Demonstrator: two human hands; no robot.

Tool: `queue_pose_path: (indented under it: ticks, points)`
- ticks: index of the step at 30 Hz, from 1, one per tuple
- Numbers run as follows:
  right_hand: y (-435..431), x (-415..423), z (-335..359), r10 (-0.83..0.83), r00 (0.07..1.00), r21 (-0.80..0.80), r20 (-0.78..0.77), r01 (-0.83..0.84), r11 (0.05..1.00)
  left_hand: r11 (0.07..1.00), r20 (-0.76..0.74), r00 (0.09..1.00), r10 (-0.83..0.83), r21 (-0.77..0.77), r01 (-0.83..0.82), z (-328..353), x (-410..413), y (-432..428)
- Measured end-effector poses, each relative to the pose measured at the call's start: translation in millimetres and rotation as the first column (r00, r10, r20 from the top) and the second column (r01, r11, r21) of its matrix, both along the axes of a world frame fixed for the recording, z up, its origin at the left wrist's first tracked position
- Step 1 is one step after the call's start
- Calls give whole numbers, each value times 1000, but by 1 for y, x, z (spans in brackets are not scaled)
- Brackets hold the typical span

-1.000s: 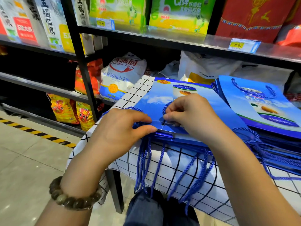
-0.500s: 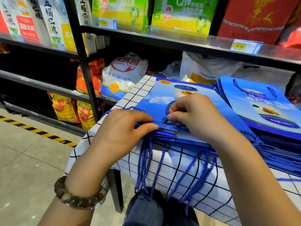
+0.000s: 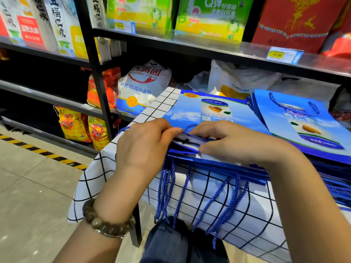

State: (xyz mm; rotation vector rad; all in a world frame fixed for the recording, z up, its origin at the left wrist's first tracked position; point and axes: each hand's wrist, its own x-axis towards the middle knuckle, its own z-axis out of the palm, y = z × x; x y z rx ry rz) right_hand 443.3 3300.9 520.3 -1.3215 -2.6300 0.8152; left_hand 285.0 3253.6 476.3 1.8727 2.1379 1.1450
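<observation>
A stack of flat blue paper gift bags [image 3: 214, 112] lies on a small table with a white black-checked cloth [image 3: 167, 100]. Blue rope handles [image 3: 167, 188] hang over the near edge. My left hand [image 3: 144, 143], with a bead bracelet on the wrist, pinches the near top edge of the uppermost bag. My right hand [image 3: 237, 141] grips the same edge from the right, and the bag's mouth is lifted a little, showing its white inside. A second pile of the same blue bags [image 3: 296, 120] lies to the right.
Black store shelves [image 3: 190, 46] stand behind the table with green boxes, a red box and price tags above. A white flour sack [image 3: 142, 86] and yellow-red rice bags [image 3: 76, 124] sit at the left. Tiled floor with a yellow-black stripe [image 3: 43, 152] lies at the left.
Both hands have drawn closer together and lifted the near edge of the top bag, so its mouth has parted. The camera has tilted slightly.
</observation>
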Motion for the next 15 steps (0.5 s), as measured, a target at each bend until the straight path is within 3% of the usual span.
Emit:
queue_pose_path:
  ticks: [3, 5, 9, 12, 15]
  points:
    - [1, -5, -4, 12, 996, 110, 87, -22, 994, 996, 52, 997, 58, 71, -62, -1, 3, -2]
    - [3, -9, -6, -13, 996, 147, 93, -1, 989, 982, -38, 998, 42, 185, -34, -1, 4, -5]
    - [6, -11, -5, -30, 995, 204, 97, 10, 979, 998, -356, 933, 57, 37, -47, -1, 16, -8]
    - [3, -16, -4, -21, 996, 234, 85, 1, 972, 995, -451, 888, 87, -5, -100, -1, 23, -6]
    - [-2, -18, -2, -30, 999, 214, 41, 21, 977, 999, -466, 884, 44, 5, -47, 0, 24, -4]
